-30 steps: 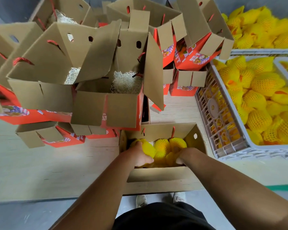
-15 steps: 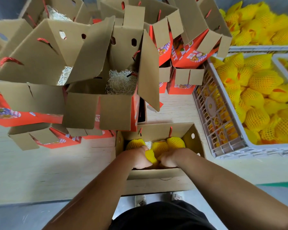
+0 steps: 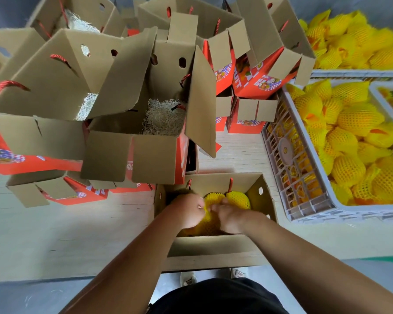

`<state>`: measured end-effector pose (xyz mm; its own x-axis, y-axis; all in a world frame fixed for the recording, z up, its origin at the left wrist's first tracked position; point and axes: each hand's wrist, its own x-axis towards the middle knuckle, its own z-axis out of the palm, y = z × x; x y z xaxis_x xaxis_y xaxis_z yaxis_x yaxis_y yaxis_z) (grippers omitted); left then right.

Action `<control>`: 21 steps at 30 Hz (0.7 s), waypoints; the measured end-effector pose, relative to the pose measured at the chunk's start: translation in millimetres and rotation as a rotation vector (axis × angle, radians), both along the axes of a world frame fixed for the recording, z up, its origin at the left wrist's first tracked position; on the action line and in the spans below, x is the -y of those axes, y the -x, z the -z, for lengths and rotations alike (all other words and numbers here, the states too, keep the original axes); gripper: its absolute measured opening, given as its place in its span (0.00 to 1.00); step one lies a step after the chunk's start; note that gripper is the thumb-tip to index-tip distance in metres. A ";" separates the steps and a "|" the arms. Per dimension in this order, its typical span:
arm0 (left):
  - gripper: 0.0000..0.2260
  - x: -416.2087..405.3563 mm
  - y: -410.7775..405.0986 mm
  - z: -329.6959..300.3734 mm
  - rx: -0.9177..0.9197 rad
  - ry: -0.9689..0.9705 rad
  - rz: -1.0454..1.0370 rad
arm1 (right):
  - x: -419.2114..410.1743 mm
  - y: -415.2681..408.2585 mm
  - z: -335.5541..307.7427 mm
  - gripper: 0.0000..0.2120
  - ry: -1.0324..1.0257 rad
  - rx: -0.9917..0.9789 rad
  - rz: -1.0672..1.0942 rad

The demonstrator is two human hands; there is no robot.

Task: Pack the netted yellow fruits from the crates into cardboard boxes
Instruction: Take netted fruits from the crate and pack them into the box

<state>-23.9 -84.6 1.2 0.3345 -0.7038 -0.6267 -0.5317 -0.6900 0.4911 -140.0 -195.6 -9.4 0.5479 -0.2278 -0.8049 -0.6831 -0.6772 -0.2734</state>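
I am pressing a netted fruit (image 3: pixel 210 219) into the open box (image 3: pixel 213 248) at the bench's near edge, left hand (image 3: pixel 187 211) and right hand (image 3: pixel 228 217) curled around it — squeezing risks bruising, or tearing the net.

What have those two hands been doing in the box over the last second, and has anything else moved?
The left hand and right hand drew together from the sides of the open box and now press on one netted fruit at its middle. The fruit at the back right kept its place. The crate of fruit and the stacked empty boxes stayed as they were.
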 end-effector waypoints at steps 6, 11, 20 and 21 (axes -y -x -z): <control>0.19 -1.6 -7.3 7.2 0.056 -0.329 0.143 | 2.9 -8.4 2.8 0.20 0.099 0.070 0.025; 0.21 -11.2 -7.9 21.2 -0.030 -0.146 -0.026 | 14.3 -13.7 1.7 0.18 0.281 0.095 0.073; 0.20 -15.2 -8.9 13.7 -0.042 -0.088 0.076 | 17.3 -9.7 0.9 0.32 0.039 0.203 0.151; 0.20 -15.2 -8.3 12.1 -0.016 -0.071 0.080 | 20.6 -6.2 -2.4 0.31 0.036 0.219 0.161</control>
